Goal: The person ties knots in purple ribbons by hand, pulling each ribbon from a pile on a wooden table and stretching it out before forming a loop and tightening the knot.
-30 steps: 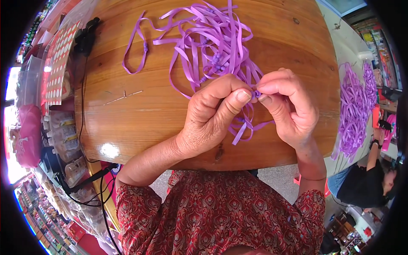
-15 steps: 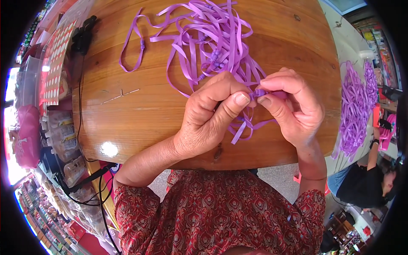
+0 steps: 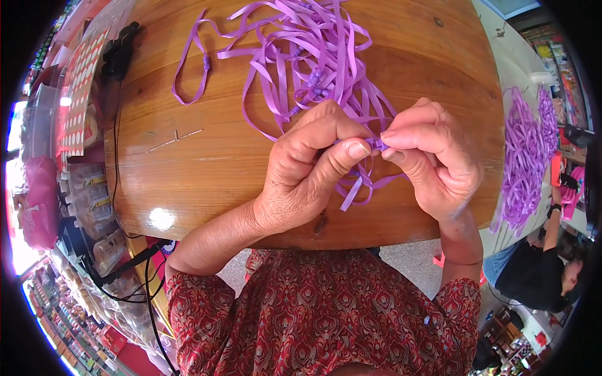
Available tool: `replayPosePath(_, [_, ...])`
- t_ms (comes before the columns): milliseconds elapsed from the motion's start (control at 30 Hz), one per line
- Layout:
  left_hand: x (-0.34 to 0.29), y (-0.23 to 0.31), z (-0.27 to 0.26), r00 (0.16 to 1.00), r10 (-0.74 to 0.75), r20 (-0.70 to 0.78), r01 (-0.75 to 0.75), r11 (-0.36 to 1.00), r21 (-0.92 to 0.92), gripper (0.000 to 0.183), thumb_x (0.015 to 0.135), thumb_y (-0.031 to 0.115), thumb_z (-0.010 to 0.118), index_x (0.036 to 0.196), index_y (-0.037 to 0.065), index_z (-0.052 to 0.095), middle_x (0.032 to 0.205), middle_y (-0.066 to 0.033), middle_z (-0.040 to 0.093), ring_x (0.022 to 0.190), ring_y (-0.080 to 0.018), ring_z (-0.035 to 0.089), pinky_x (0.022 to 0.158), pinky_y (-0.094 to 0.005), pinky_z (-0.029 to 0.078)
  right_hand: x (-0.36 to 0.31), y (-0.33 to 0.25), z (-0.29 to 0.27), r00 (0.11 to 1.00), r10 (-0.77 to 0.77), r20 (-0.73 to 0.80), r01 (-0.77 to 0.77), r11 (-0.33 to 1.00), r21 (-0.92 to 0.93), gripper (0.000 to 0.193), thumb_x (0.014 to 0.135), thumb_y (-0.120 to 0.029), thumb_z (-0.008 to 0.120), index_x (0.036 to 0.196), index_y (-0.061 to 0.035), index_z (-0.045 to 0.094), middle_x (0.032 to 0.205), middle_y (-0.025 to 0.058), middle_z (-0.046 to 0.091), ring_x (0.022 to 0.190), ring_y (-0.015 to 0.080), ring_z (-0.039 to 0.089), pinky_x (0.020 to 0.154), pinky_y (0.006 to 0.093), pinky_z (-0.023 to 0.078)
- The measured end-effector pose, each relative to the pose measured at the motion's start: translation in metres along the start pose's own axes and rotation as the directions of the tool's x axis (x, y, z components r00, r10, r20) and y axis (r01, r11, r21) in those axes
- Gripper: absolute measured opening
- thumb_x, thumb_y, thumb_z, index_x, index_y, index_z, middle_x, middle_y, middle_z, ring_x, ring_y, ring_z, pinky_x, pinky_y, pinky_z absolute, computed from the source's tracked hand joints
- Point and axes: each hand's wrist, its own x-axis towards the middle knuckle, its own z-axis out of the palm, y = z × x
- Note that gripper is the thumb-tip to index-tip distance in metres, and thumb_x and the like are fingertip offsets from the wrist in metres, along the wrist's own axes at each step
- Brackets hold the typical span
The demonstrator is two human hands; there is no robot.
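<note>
Pinching a small, bunched violet knot of narrow flat ribbon (image 3: 378, 145) between both hands, toward two o'clock from the middle of the view. Clamped onto its nine o'clock end with thumb and forefinger of the left hand (image 3: 306, 164); clamped onto its three o'clock end with thumb and fingertips of the right hand (image 3: 443, 164). Looking darker and more crumpled than the smooth, faintly glossy lavender ribbon tails (image 3: 355, 191) at seven o'clock below; too covered by fingertips to tell its full shape. Facing, at eleven o'clock on the varnished brown wooden table (image 3: 433, 72), a tangled heap of lavender ribbons with violet knots (image 3: 343, 69), plus a thin, slender stick-like tool (image 3: 175, 139) at nine.
</note>
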Motion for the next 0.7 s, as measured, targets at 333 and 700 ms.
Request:
replayPosePath(333, [0.0, 0.003, -0.002, 0.991, 0.127, 0.047, -0.134, 0.968, 0.212, 0.007, 0.084, 0.008, 0.067, 0.086, 0.003, 0.064, 0.074, -0.0033, 0.057, 0.067, -0.0155, 0.05, 0.061, -0.0277, 0.041, 0.0, -0.011, -0.003, 0.999, 0.019, 0.031, -0.015, 0.993, -0.115, 0.019, 0.07, 0.0, 0.074, 0.088, -0.0013, 0.067, 0.079, 0.0072, 0.062, 0.068, 0.0165, 0.058, 0.057, 0.0264, 0.046])
replayPosePath(700, [-0.002, -0.001, 0.001, 0.952, 0.293, 0.084, -0.303, 0.887, 0.347, 0.011, 0.079, 0.009, 0.071, 0.085, 0.003, 0.065, 0.071, -0.0043, 0.059, 0.057, -0.0168, 0.05, 0.052, -0.0283, 0.041, -0.001, -0.013, -0.008, 0.994, -0.001, 0.109, 0.015, 0.991, -0.13, 0.017, 0.072, 0.002, 0.071, 0.087, 0.0014, 0.065, 0.079, 0.0105, 0.061, 0.065, 0.0191, 0.056, 0.055, 0.0284, 0.043])
